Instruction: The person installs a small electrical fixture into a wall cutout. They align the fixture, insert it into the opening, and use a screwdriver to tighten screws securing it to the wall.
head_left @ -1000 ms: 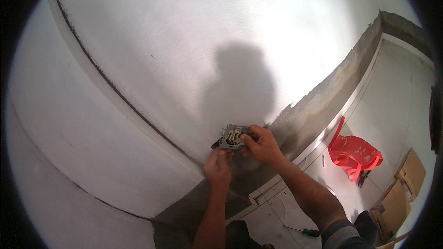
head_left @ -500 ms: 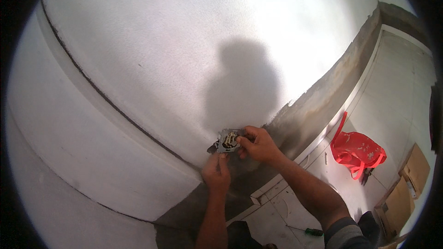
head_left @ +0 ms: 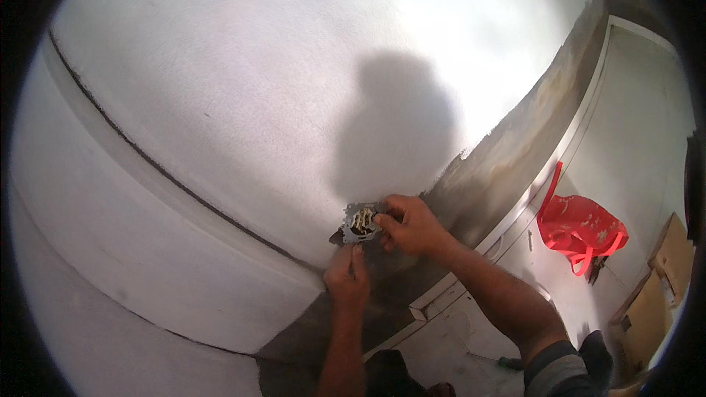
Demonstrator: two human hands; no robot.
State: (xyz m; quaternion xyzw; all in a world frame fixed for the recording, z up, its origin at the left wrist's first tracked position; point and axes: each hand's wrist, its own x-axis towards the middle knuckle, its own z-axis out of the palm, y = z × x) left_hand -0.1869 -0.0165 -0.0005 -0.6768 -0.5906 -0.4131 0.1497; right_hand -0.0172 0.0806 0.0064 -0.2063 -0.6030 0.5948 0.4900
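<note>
A socket insert (head_left: pixel 362 222) with a grey metal mounting frame and a brassy, pale centre sits low on the white wall, over a dark recess that it partly hides. My right hand (head_left: pixel 412 226) grips its right side, thumb on the front and fingers curled behind the edge. From below, my left hand (head_left: pixel 347 276) reaches up with thumb and fingers closed at the frame's lower edge. How far those left fingertips go behind the frame is hidden.
Bare grey plaster (head_left: pixel 507 143) runs along the wall's foot. On the white tiled floor at right lie a red bag (head_left: pixel 585 226) with pale stains and brown cardboard (head_left: pixel 641 323). A green screwdriver handle (head_left: pixel 510 362) shows beside my right sleeve. A dark groove (head_left: pixel 158 169) crosses the wall at left.
The view has shifted slightly, so the bag and cardboard appear farther right. The socket insert's face is turned a little more toward me. Both hands stay at it.
</note>
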